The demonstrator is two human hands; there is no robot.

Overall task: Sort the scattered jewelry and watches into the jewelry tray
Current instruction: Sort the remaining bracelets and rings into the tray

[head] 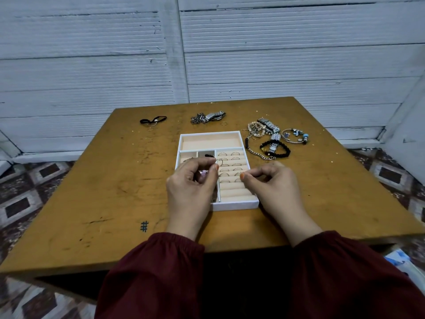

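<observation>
Right now, bottom of frame: two dark red sleeves (161, 268) reach in over the table (92, 180). Left hand (193, 180), centre, is curled, thumb and forefinger pinching a thin ring (219, 161) on edge over the ring rolls (234, 192), likely so it drops straight into a slot. Right hand (273, 180), just right of it, has its fingers curled and tips together at the rolls. Can't tell if they hold anything; probably steadying a slot. Tray (234, 206) sits mid-table within easy reach, with seated rings (235, 154) in its upper rows. Unsorted: pile of bracelets and watches (268, 139) right of the tray, charm bangle (296, 135) further right, watch with chain (208, 117) upper centre, black band (153, 120) upper left.
</observation>
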